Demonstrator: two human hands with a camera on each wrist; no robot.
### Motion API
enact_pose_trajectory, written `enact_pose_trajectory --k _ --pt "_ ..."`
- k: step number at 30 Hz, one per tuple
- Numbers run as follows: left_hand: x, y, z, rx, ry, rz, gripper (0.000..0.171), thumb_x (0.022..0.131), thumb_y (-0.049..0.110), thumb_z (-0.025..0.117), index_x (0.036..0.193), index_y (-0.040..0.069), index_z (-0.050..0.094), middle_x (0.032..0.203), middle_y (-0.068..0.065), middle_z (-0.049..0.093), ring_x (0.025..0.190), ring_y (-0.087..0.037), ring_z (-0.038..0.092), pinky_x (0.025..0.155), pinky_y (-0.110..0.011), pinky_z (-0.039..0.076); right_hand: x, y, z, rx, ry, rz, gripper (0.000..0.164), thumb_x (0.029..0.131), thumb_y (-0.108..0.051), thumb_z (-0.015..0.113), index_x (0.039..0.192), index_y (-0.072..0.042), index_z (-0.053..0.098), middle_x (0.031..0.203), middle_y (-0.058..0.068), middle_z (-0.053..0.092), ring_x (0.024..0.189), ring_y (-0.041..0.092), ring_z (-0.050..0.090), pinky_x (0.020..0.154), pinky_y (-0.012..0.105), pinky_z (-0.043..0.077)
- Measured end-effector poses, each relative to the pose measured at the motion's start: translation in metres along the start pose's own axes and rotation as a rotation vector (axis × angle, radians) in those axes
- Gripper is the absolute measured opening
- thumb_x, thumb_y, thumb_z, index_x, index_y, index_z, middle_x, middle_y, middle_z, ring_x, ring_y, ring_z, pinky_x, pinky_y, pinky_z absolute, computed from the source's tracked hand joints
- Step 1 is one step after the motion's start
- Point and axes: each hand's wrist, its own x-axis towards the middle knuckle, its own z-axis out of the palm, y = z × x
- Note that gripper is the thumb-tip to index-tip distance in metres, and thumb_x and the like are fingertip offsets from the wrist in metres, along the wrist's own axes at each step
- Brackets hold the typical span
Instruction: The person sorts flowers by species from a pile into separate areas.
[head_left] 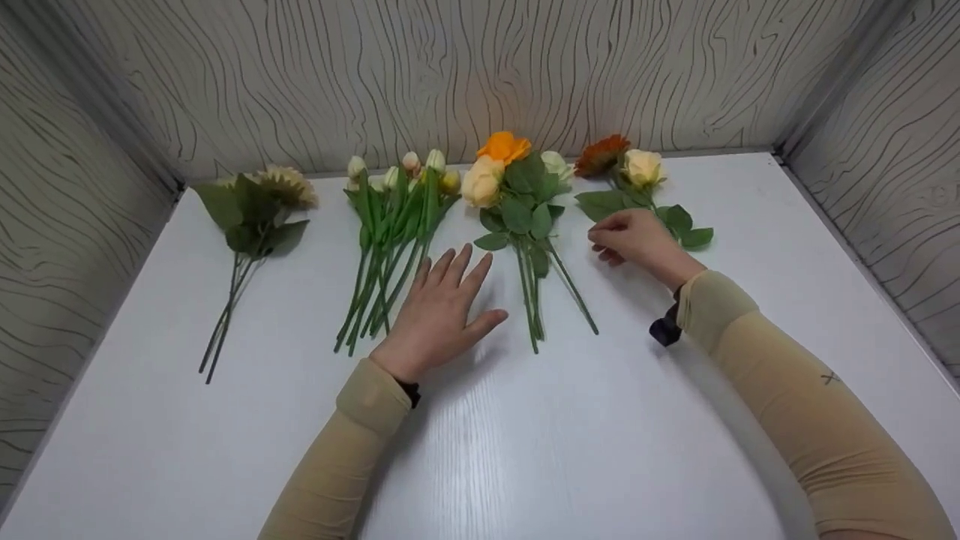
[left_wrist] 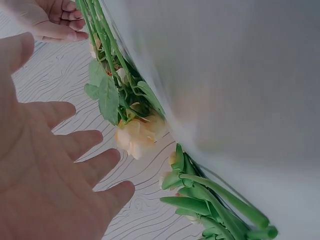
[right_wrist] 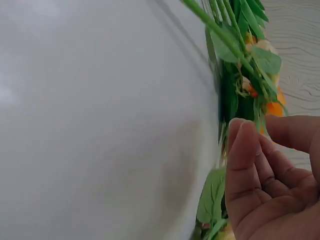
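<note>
My left hand (head_left: 442,311) hangs over the table with its fingers spread, next to the tulip stems; its palm shows bare in the left wrist view. The tulips (head_left: 397,225) lie in a bunch, with white, pink and yellow heads. To their right lies a bunch of roses (head_left: 481,182), orange, peach and white, on long green stems. My right hand (head_left: 637,240) has loosely bent fingers and holds nothing. It overlaps the leaves of a cream rose (head_left: 643,168), which lies beside a rust-red gerbera (head_left: 602,155); the hand hides their stems.
Two long-stemmed cream flowers (head_left: 289,186) with broad leaves lie at the left of the white table (head_left: 225,465). Wood-grain-patterned panels (head_left: 337,82) stand behind the table and along both sides. The flower heads lie close to the back panel.
</note>
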Motion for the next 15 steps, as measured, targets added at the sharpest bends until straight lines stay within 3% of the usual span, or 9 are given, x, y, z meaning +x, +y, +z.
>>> enact_pose_trajectory --k 4,8,11,15 --pt "-0.001 0.003 0.000 -0.004 -0.009 0.001 0.081 0.101 0.066 0.045 0.165 0.022 0.021 0.170 -0.010 0.016 0.155 -0.033 0.014 0.124 -0.055 0.004 -0.005 0.010 -0.024 -0.102 0.094 0.017 0.037 0.104 -0.028 0.061 0.125 0.002 0.065 0.114 0.019 0.066 0.091 0.024 0.064 0.073 0.032 0.056" --pt "-0.001 0.005 0.001 -0.009 -0.022 0.014 0.081 0.102 0.066 0.045 0.165 0.022 0.021 0.170 -0.011 0.016 0.155 -0.034 0.015 0.124 -0.054 0.005 -0.012 0.029 -0.045 -0.269 0.178 0.031 0.026 0.102 -0.024 0.061 0.107 0.001 0.063 0.096 0.016 0.062 0.079 0.024 0.057 0.062 0.036 0.049" --pt "-0.001 0.007 0.002 -0.009 -0.025 0.029 0.081 0.102 0.065 0.045 0.165 0.022 0.021 0.170 -0.011 0.017 0.155 -0.035 0.015 0.124 -0.054 0.006 -0.016 0.044 -0.056 -0.362 0.184 0.051 0.021 0.097 -0.019 0.063 0.086 -0.002 0.057 0.076 0.007 0.053 0.066 0.020 0.048 0.056 0.035 0.042" --pt "0.000 0.008 0.004 -0.010 -0.032 0.038 0.081 0.102 0.066 0.045 0.165 0.021 0.021 0.170 -0.012 0.017 0.155 -0.034 0.015 0.124 -0.053 0.006 -0.018 0.059 -0.065 -0.401 0.156 0.083 0.036 0.093 -0.016 0.065 0.063 -0.012 0.046 0.055 -0.004 0.037 0.050 0.013 0.035 0.049 0.032 0.035"
